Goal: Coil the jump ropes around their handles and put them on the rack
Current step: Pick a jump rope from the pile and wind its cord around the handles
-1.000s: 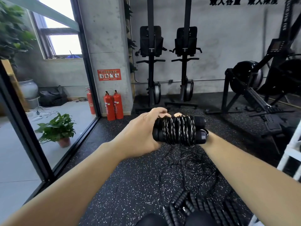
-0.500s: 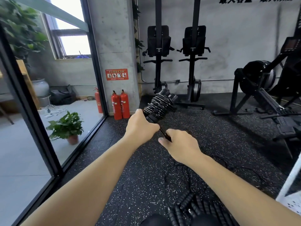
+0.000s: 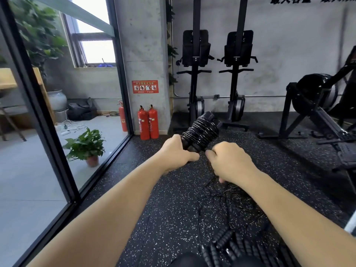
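A black jump rope (image 3: 202, 132), its cord coiled in many turns around its paired handles, points up and away to the right. My left hand (image 3: 178, 153) grips the near end of those handles. My right hand (image 3: 229, 162) is just right of that end, fingers curled round the thin loose cord that trails down. On the floor below lies a tangle of black cords (image 3: 231, 197), and several ribbed black handles (image 3: 237, 245) lie near the bottom edge.
Speckled black rubber floor (image 3: 173, 218). A glass wall with a black frame (image 3: 48, 132) runs along the left. Two red fire extinguishers (image 3: 148, 122) stand by a concrete pillar. Upright machines (image 3: 215, 74) and a rower (image 3: 317, 112) stand behind. A white frame corner (image 3: 350, 224) shows at the right edge.
The bundle was horizontal between both hands, then tilted upright in my left hand. My right hand dropped to the loose cord and has since moved closer to the handles' near end.
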`<state>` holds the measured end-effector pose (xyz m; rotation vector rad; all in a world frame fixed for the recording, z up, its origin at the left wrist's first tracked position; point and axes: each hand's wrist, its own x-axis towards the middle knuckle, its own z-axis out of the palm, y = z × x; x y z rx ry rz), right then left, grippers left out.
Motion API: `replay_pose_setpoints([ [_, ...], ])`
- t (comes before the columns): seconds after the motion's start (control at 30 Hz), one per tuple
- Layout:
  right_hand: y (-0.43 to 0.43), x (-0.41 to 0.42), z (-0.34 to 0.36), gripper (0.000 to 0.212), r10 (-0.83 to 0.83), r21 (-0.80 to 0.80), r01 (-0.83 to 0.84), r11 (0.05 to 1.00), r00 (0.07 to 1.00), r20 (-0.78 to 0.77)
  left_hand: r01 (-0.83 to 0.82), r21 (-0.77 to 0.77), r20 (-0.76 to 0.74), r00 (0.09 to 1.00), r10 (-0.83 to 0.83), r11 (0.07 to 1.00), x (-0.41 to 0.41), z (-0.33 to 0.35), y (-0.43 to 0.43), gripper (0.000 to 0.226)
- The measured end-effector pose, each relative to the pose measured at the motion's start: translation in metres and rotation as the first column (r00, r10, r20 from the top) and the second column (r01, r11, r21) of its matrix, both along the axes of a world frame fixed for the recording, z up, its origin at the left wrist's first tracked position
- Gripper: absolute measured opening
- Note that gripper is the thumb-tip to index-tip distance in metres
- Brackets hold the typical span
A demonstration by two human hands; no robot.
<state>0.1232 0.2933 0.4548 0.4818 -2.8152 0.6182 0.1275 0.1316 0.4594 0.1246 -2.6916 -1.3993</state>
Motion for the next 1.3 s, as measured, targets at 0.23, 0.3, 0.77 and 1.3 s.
replay_pose_setpoints([
  [0.23, -0.009, -0.009, -0.002, 0.031, 0.044, -0.328, 0.023, 0.945, 0.980, 0.195, -0.181, -0.294, -0.269, 0.958, 0.101, 0.939, 0.003, -0.013, 0.009, 0.051],
  [0.3, -0.013, -0.010, -0.002, 0.032, 0.042, -0.353, 0.025, 0.935, 0.983, 0.181, -0.243, -0.348, -0.347, 0.931, 0.117, 0.905, 0.005, -0.014, 0.012, 0.040],
  [0.77, -0.025, -0.004, 0.005, 0.074, 0.103, -0.491, 0.042, 0.870, 0.959, 0.265, -0.268, -0.456, -0.450, 0.892, 0.040, 0.849, 0.017, -0.031, 0.027, 0.068],
  [1.3, 0.001, -0.009, 0.007, 0.073, 0.443, -0.533, -0.221, 0.817, 0.833, 0.333, 0.116, 0.729, 0.042, 0.976, -0.213, 0.675, 0.022, -0.013, 0.020, 0.061],
])
